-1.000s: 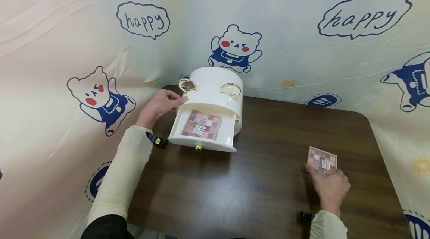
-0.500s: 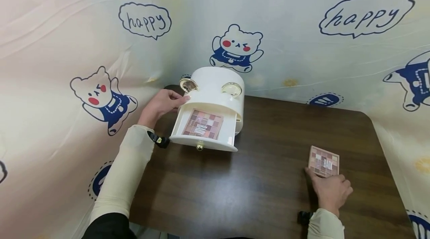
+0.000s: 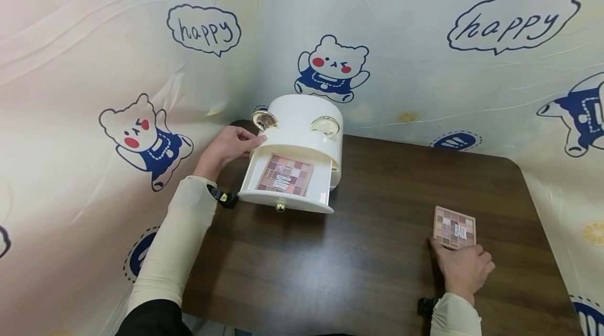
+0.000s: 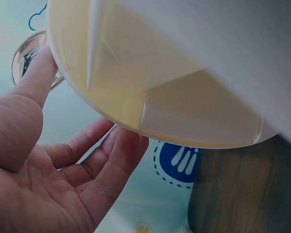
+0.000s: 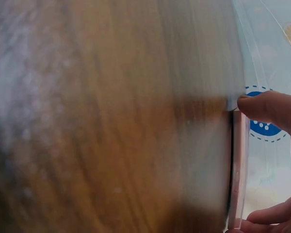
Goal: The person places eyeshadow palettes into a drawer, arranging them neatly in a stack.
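A white, rounded cosmetics storage box with two gold-rimmed round knobs stands at the back of the table. Its lower drawer is pulled out, and one pink checkered eyeshadow palette lies inside. My left hand grips the box's left side, thumb in front; in the left wrist view, the fingertips meet the box's curved edge. A second eyeshadow palette lies flat at the right of the table. My right hand holds it by its near edge, with the thumb at one corner.
The dark brown wooden table has a rounded far right corner. Behind and to the left hangs a pale printed cloth with bears and "happy" bubbles. The drawer front juts toward me with a gold knob.
My right hand has drawn back slightly on the palette, so a little more of its top shows. The left hand, box and drawer stay put; the head view has shifted slightly.
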Demonstrator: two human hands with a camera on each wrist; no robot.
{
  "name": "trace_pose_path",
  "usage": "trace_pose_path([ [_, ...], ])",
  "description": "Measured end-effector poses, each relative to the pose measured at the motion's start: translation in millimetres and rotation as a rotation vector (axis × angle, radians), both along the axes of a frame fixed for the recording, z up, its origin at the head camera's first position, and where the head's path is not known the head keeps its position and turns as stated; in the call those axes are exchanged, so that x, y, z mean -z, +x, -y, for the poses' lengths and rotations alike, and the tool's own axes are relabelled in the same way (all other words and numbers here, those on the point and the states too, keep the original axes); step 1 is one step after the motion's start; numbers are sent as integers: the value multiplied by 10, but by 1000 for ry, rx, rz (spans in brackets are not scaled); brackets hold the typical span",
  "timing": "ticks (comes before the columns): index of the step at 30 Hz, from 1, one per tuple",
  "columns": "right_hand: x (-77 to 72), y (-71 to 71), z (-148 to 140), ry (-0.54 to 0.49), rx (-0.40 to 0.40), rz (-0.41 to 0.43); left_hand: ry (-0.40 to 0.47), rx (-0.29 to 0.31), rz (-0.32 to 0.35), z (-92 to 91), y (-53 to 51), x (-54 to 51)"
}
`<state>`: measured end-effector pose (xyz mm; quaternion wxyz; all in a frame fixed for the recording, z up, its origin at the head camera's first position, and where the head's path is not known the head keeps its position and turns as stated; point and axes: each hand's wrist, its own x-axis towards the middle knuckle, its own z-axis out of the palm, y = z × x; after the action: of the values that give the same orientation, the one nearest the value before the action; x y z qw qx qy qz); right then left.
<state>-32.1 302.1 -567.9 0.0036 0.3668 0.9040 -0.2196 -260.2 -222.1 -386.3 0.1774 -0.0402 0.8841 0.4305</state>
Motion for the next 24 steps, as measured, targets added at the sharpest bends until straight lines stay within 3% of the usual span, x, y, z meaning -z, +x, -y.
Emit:
trace_pose_path([
  [13, -82, 61, -15, 24, 53, -237, 3, -2, -15, 4, 0, 6],
  [16, -109, 53, -18, -12, 74, -302, 7, -5, -13, 6, -3, 8],
  [24, -185, 52, 8, -164, 147, -358, 17, -8, -6, 8, -13, 25],
])
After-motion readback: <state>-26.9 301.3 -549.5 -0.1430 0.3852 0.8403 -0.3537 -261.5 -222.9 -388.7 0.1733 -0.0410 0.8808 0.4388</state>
